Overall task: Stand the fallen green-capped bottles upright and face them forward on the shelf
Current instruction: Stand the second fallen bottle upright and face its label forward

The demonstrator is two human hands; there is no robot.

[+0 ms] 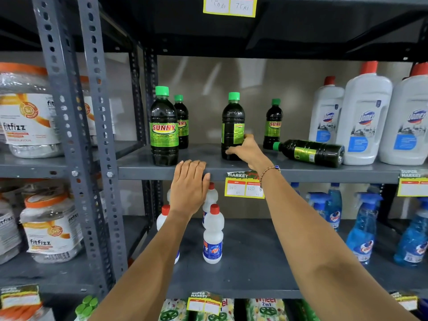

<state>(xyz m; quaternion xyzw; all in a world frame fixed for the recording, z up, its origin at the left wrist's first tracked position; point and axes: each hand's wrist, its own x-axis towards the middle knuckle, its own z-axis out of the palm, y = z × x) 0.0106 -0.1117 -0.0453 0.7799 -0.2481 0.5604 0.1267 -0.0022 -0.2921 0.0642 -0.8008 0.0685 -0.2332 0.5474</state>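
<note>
Dark green-capped Sunny bottles stand on the grey shelf (208, 169). At the left front one bottle (164, 128) shows its label forward, with a second (181, 122) behind it. My right hand (246, 150) grips the lower part of an upright middle bottle (232, 126) whose label is turned to the right. Another upright bottle (273, 123) stands further back. One bottle (309, 152) lies on its side, cap pointing left, against the white jugs. My left hand (190, 186) rests flat on the shelf's front edge, holding nothing.
Large white Domex jugs (364, 117) crowd the shelf's right end. A grey perforated upright (92, 135) borders the left. Below are small white red-capped bottles (213, 235) and blue spray bottles (361, 232). A price tag (243, 185) hangs on the shelf edge.
</note>
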